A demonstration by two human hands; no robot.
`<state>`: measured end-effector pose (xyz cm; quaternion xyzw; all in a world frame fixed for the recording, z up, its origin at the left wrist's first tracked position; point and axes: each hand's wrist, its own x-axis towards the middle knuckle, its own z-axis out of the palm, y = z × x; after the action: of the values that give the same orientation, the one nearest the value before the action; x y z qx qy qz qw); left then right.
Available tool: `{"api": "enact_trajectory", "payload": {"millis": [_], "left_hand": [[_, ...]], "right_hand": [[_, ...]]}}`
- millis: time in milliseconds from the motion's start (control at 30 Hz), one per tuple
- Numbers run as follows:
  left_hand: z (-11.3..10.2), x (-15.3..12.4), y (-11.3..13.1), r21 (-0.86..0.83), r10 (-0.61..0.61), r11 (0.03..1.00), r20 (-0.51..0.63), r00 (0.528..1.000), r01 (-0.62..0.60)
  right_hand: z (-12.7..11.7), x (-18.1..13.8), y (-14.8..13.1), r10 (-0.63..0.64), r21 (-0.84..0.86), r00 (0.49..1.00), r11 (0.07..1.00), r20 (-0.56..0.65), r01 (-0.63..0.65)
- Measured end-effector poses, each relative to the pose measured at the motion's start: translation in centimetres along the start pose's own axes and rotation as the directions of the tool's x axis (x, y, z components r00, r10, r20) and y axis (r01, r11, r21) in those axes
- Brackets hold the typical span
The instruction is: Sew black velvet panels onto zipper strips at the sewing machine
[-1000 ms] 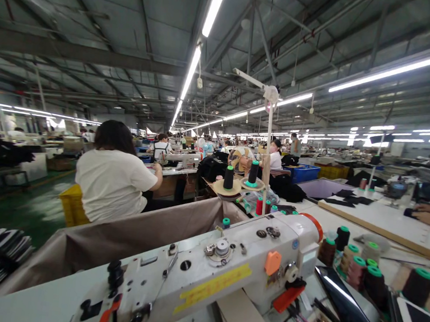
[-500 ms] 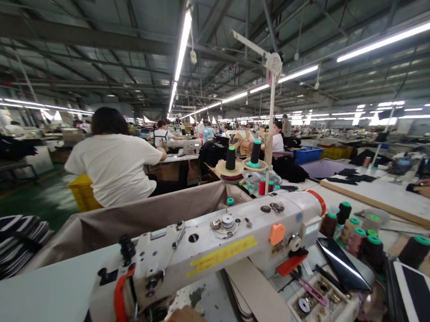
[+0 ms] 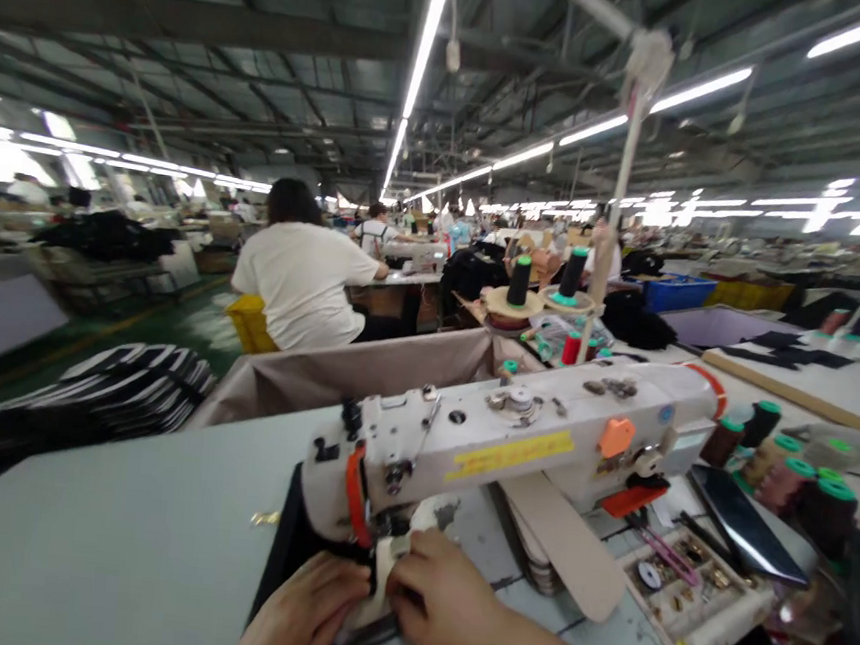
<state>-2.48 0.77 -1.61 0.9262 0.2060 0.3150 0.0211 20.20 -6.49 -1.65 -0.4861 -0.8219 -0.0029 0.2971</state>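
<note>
A white industrial sewing machine (image 3: 525, 446) with a yellow label stands across the grey worktable (image 3: 118, 526). Both hands are under its head at the needle end. My left hand (image 3: 303, 618) rests with fingers curled on a black fabric piece (image 3: 289, 551) lying below the needle. My right hand (image 3: 442, 605) presses on the same piece from the right, fingers bent beside a pale strip (image 3: 386, 560) near the presser foot. The needle itself is hidden behind the hands and blurred.
Beige cut pieces (image 3: 568, 545) are stacked under the machine arm. Thread cones (image 3: 785, 474), a dark tablet (image 3: 748, 521) and a small-parts tray (image 3: 679, 570) sit to the right. Striped fabric (image 3: 123, 391) is piled at left. A person in white (image 3: 303, 276) sits ahead.
The view swung down and to the left, bringing the needle end to centre. Both hands, out of view a second ago, have come in and now hold the black piece under the machine head.
</note>
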Motion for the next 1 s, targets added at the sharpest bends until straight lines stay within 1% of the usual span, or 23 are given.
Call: {"api": "enact_trajectory", "payload": {"millis": [33,67,100,167,233,400,633,767,933,1000], "left_hand": [[-0.2,-0.2,0.7,-0.024,-0.049,0.999,-0.011,0.999,0.049],[-0.3,-0.2,1.2,-0.053,-0.097,0.994,0.006,0.995,0.097],[-0.3,-0.2,1.7,-0.085,-0.108,0.990,0.021,0.994,0.109],[-0.2,-0.1,2.0,-0.127,-0.088,0.987,0.060,0.994,0.095],[-0.1,0.1,2.0,-0.130,-0.072,0.988,0.082,0.994,0.082],[-0.3,0.4,2.4,-0.096,-0.041,0.994,0.079,0.996,0.049],[-0.5,0.7,2.5,-0.100,-0.025,0.994,0.078,0.997,0.033],[-0.5,0.9,2.5,-0.082,-0.044,0.995,0.094,0.995,0.052],[-0.4,0.9,2.4,-0.102,-0.065,0.992,0.099,0.993,0.075],[-0.3,0.9,2.4,-0.108,-0.072,0.991,0.099,0.992,0.083]], "right_hand": [[-0.7,-0.5,-0.2,0.001,0.050,1.000,0.999,0.019,-0.002],[-1.2,-0.9,-0.3,0.008,0.096,0.999,0.995,0.036,-0.011],[-1.5,-1.2,-0.2,0.010,0.140,0.998,0.990,0.057,-0.017],[-1.7,-1.5,0.2,0.021,0.197,0.996,0.980,0.082,-0.037],[-1.6,-1.6,0.6,0.013,0.218,0.995,0.975,0.101,-0.035],[-1.7,-1.8,0.5,-0.014,0.172,0.995,0.985,0.099,-0.003],[-1.9,-1.9,0.5,-0.010,0.115,0.995,0.993,0.098,-0.001],[-2.1,-1.9,0.6,-0.016,0.075,0.995,0.997,0.099,0.009],[-1.6,-1.8,0.5,-0.023,0.053,0.995,0.998,0.101,0.018],[-2.3,-1.7,0.1,-0.034,0.034,0.994,0.999,0.106,0.031]]}}
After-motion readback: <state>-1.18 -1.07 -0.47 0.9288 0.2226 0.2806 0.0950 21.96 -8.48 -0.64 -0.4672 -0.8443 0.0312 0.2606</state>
